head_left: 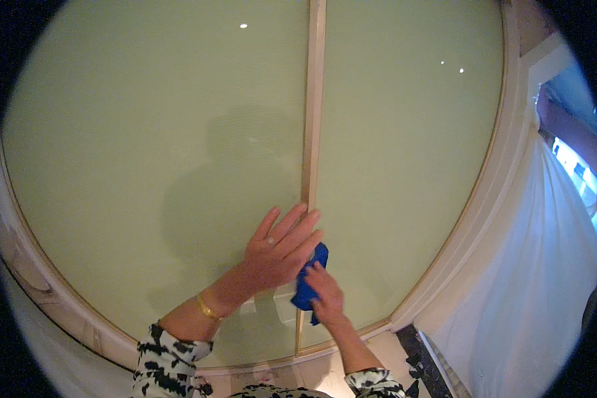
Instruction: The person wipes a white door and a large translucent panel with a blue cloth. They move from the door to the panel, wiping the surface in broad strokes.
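Observation:
Two large pale green glossy panels (129, 124) with thin frames meet at a light upright frame strip (314, 99). My left hand (281, 248), wearing a ring and a gold-coloured bracelet (207, 307), lies over the strip with its fingers spread and nothing in its grasp. Just below and right of it, my right hand (327, 294) holds a crumpled blue cloth (304, 293) against the lower part of the strip. Part of the cloth is hidden behind the fingers of both hands.
White sheeting (522, 258) hangs at the right beside the panels' curved-looking outer frame (477, 214). On the floor at the lower right lies a dark strip (418, 353) with scraps by it. Light tiles (323, 373) show at the bottom. More pale sheeting (69, 348) is at the lower left.

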`<state>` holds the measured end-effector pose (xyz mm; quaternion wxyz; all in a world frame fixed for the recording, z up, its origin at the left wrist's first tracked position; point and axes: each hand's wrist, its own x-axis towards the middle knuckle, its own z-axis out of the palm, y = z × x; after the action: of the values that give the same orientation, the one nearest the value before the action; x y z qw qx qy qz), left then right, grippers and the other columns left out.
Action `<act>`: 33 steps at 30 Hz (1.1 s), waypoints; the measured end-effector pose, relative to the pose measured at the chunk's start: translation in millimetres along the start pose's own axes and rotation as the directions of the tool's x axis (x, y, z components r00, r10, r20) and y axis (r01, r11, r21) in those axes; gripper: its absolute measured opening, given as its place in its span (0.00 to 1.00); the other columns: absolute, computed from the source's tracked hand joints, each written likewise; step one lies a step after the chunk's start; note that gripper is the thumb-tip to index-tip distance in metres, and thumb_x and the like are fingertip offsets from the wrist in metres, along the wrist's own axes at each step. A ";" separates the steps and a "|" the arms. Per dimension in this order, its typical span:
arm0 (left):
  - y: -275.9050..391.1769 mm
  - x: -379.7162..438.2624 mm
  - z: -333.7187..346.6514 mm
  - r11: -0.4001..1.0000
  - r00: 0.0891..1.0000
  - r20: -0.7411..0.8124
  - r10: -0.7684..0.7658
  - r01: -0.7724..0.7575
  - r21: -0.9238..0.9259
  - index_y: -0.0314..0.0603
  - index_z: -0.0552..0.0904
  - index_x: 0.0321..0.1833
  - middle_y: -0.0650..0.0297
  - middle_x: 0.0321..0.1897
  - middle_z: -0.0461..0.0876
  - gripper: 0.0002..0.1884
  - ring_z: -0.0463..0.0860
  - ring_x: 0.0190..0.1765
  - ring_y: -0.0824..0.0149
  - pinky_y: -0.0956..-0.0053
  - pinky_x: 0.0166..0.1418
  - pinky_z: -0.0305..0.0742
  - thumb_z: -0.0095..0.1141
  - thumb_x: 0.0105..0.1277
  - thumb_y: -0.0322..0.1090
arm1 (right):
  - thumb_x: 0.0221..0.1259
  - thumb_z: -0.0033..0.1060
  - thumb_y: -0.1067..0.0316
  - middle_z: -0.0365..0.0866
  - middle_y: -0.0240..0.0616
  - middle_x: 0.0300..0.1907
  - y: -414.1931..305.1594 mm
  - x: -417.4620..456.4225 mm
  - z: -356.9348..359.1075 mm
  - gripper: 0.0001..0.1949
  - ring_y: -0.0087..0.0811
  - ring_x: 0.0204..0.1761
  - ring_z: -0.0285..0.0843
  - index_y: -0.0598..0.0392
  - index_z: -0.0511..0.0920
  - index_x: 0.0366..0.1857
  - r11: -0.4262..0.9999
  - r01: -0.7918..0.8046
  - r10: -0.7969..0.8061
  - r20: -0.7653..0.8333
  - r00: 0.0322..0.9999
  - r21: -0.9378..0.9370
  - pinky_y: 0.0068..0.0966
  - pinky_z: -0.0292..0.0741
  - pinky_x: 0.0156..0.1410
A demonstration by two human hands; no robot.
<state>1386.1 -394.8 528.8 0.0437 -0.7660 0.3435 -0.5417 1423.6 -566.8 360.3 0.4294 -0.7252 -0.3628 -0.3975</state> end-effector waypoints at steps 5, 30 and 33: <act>-1.4 35.2 7.8 0.986 0.999 0.042 -0.019 0.012 0.166 0.47 0.80 0.58 0.54 0.69 0.68 0.21 0.65 0.71 0.47 0.47 0.70 0.61 0.60 0.60 0.38 | 0.59 0.62 0.58 0.83 0.48 0.32 -23.5 44.0 -105.3 0.17 0.40 0.32 0.80 0.57 0.79 0.46 0.845 -0.534 0.502 -0.311 0.807 -0.021 0.35 0.75 0.41; 1.2 26.2 0.6 0.970 0.999 0.042 -0.023 0.012 0.243 0.46 0.73 0.64 0.54 0.70 0.68 0.22 0.66 0.71 0.48 0.53 0.70 0.64 0.51 0.68 0.41 | 0.37 0.74 0.52 0.61 0.38 0.73 22.3 60.2 -7.4 0.38 0.44 0.72 0.59 0.35 0.73 0.63 0.885 0.126 -0.105 0.072 0.992 -0.448 0.65 0.47 0.72; 2.0 23.2 3.8 0.964 0.999 0.035 -0.025 0.015 0.265 0.47 0.72 0.65 0.55 0.70 0.68 0.23 0.66 0.71 0.48 0.53 0.70 0.63 0.52 0.68 0.42 | 0.44 0.70 0.45 0.54 0.43 0.76 26.9 104.5 -24.5 0.38 0.52 0.75 0.51 0.37 0.70 0.66 0.860 0.014 -0.056 -0.067 0.996 -0.510 0.65 0.46 0.72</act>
<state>1392.5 -410.9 544.9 0.1466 -0.7668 0.2596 -0.5685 1484.4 -579.7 451.9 0.2299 -0.7897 -0.2407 -0.5154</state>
